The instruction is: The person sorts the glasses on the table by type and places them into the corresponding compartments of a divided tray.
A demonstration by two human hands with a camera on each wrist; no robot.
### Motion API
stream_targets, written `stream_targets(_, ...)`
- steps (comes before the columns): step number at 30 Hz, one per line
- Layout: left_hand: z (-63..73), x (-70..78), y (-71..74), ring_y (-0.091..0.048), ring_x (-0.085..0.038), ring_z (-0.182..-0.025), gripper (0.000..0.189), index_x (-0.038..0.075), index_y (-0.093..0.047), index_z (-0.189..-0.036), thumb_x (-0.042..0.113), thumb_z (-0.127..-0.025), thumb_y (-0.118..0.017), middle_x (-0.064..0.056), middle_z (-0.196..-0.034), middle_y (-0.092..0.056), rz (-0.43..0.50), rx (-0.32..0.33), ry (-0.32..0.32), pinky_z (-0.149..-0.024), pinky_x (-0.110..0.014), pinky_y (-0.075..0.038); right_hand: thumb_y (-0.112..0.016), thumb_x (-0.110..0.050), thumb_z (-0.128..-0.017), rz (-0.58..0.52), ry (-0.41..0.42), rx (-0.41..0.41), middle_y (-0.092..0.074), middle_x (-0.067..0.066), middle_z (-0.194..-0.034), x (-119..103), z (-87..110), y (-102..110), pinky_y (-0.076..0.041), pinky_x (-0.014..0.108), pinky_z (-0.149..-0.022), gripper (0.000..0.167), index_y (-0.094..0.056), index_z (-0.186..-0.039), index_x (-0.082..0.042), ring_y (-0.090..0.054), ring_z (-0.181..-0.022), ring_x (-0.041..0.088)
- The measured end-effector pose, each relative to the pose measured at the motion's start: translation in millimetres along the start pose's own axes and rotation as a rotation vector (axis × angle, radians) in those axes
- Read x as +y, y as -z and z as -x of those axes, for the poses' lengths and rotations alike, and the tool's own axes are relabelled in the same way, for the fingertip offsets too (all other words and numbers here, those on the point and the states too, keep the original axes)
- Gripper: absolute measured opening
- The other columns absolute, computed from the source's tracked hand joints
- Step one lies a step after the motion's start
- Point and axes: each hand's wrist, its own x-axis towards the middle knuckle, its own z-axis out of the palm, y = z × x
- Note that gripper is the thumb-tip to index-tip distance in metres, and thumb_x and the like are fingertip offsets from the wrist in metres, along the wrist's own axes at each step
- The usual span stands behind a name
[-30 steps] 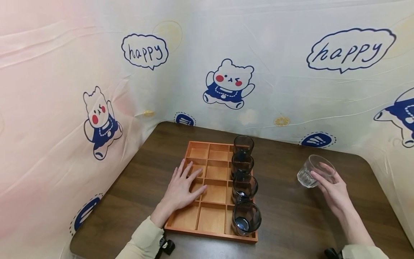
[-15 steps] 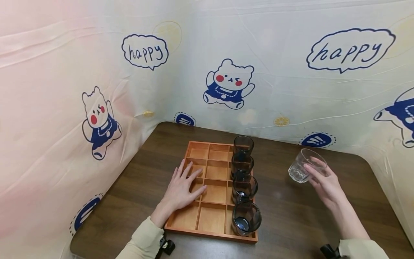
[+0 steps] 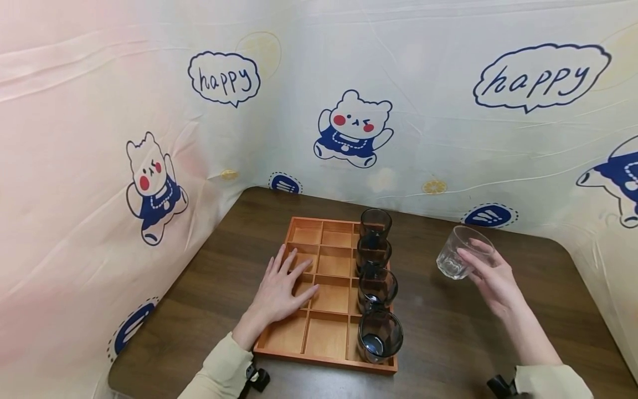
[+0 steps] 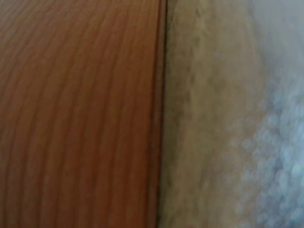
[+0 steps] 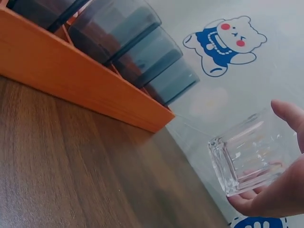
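Observation:
My right hand (image 3: 495, 285) grips a clear glass tumbler (image 3: 452, 257), thumb on the near side and fingers behind. The tumbler is tilted, its base pointing left, to the right of a divided wooden tray (image 3: 324, 362). In the right wrist view the clear tumbler (image 5: 247, 154) shows a thick, faceted base and is apart from the tray. My left hand (image 3: 280, 293) rests with spread fingers over the left side of the tray and holds nothing. Several dark tinted glasses (image 3: 380, 335) stand in the tray's right column. The left wrist view shows blurred wood (image 4: 80, 114) up close.
The tray lies on a dark brown wooden table (image 3: 433, 343). A light printed curtain (image 3: 423, 138) with bear drawings hangs behind and to the sides. The dark glasses rise above the tray's orange side wall (image 5: 85, 97).
My right hand has carried the clear tumbler left and a little away from me, closer to the tray. The left hand and the dark glasses have stayed in place.

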Motion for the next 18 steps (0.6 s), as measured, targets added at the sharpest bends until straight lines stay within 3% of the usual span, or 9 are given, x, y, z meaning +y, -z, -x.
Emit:
stream_targets(4,0.0,-0.7,-0.2,-0.006,-0.041,-0.175,0.075,0.027,-0.058,-0.161,0.068,-0.098,-0.065,-0.018,-0.18,-0.034,0.001,-0.004,0.001,-0.138,-0.07,-0.014,-0.066,0.0,-0.106,0.02,0.045,-0.011,-0.082,-0.012,-0.107,2,-3.6,-5,-0.061,0.02,-0.088,0.033,-0.068,-0.125,-0.027,-0.075,-0.101,0.002)
stream_targets(11,-0.1,-1.3,-1.3,-0.006,-0.041,-0.175,0.074,0.028,-0.058,-0.161,0.068,-0.099,-0.065,-0.018,-0.18,-0.035,-0.001,-0.002,0.0,-0.137,-0.071,-0.016,-0.068,-0.006,-0.107,0.073,0.008,0.014,-0.079,-0.016,-0.109,2,-9.4,-9,-0.061,0.021,-0.087,0.029,-0.066,-0.123,-0.03,-0.074,-0.099,0.002)
stream_targets(18,-0.6,-0.7,-0.8,-0.007,-0.042,-0.174,0.074,0.028,-0.059,-0.16,0.067,-0.098,-0.066,-0.018,-0.18,-0.035,0.002,0.003,0.002,-0.137,-0.071,-0.017,-0.071,-0.006,-0.105,0.138,0.054,0.004,-0.077,-0.014,-0.11,-1,-12.6,-21,-0.066,0.023,-0.084,0.03,-0.062,-0.13,-0.021,-0.075,-0.099,0.002)
